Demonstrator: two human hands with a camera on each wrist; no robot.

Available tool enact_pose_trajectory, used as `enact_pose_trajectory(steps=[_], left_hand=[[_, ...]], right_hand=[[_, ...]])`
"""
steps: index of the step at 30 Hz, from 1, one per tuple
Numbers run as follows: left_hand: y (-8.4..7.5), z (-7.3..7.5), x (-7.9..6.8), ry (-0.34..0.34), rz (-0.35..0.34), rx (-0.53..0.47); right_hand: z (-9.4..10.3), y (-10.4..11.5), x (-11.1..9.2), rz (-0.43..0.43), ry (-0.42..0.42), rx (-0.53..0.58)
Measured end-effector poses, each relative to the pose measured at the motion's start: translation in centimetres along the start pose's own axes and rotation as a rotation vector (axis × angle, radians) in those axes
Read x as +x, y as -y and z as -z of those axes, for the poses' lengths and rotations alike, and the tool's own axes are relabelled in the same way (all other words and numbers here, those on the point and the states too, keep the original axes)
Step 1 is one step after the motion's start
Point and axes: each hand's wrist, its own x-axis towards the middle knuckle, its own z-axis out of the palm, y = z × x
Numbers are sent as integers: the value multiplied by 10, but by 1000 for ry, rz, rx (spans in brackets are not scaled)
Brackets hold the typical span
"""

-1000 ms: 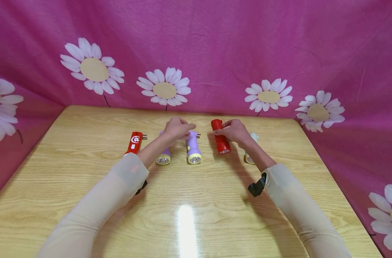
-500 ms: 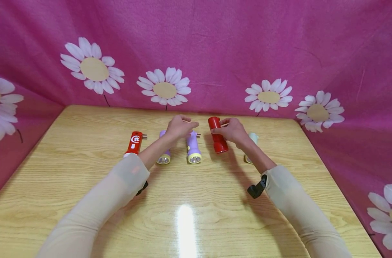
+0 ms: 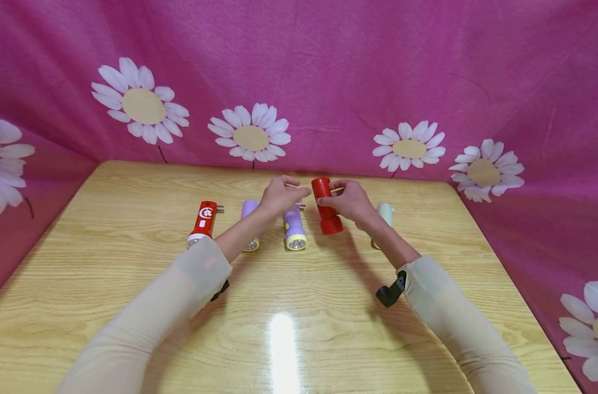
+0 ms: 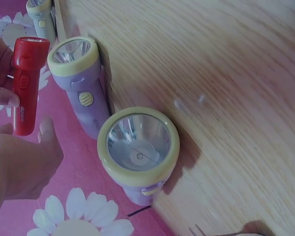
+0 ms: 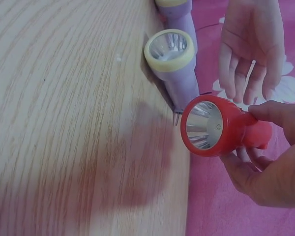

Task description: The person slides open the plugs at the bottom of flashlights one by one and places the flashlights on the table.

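Observation:
In the head view my right hand [image 3: 352, 201] grips a red flashlight [image 3: 331, 223] by its body, thumb on the near side. It is tilted and held above the table, lens end down. My left hand [image 3: 281, 196] hovers just left of it with fingers extended, over the back end of a purple flashlight [image 3: 295, 227]. The right wrist view shows the left hand [image 5: 253, 49] apart from the red flashlight [image 5: 231, 127], whose reflector faces that camera. A second purple flashlight [image 3: 249, 210] lies partly behind the left forearm.
A red-and-white flashlight [image 3: 205, 220] with plug prongs lies at the left. Partly hidden by the right forearm, a pale green flashlight [image 3: 384, 212] lies at the right. Behind the wooden table [image 3: 323, 306] hangs a pink cloth [image 3: 323, 71] with daisies.
The right hand has lifted the red flashlight slightly and carried it left, turning its lens further down. The left hand has moved right towards it, and the gap between the hands is smaller.

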Motion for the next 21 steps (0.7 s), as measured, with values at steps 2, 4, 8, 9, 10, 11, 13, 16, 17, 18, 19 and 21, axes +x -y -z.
enact_pose_trajectory(steps=[2,4,8,9,10,11,13,16,17,18,19,21], left_hand=[[0,-2,1,9,-5,-14],[0,-3,1,17,-6,-28],[-2,-5,-1,21,-5,-28],[-3,-5,-2,22,-4,-27],[-3,-5,-2,23,-2,-27],[-4,-6,-2,23,-1,-25],[-4,-6,-3,24,3,-28],[-5,-8,-3,30,7,-38],[-5,-8,-4,31,8,-39],[-5,-9,-4,33,6,-45],[-5,-10,-4,33,4,-48],[-5,-11,-4,32,1,-63]], right_hand=[[-1,1,-1,12,1,-5],[-2,1,-2,22,1,-11],[-2,1,-3,37,0,-18],[-2,1,-4,39,2,-16],[-3,1,-4,42,5,-14],[-3,1,-4,45,8,-13],[-3,2,-4,51,13,-8],[-4,2,-5,62,16,-8],[-4,2,-5,65,14,-8],[-4,2,-6,69,14,-9],[-4,2,-6,72,14,-11],[-4,2,-7,75,16,-10]])
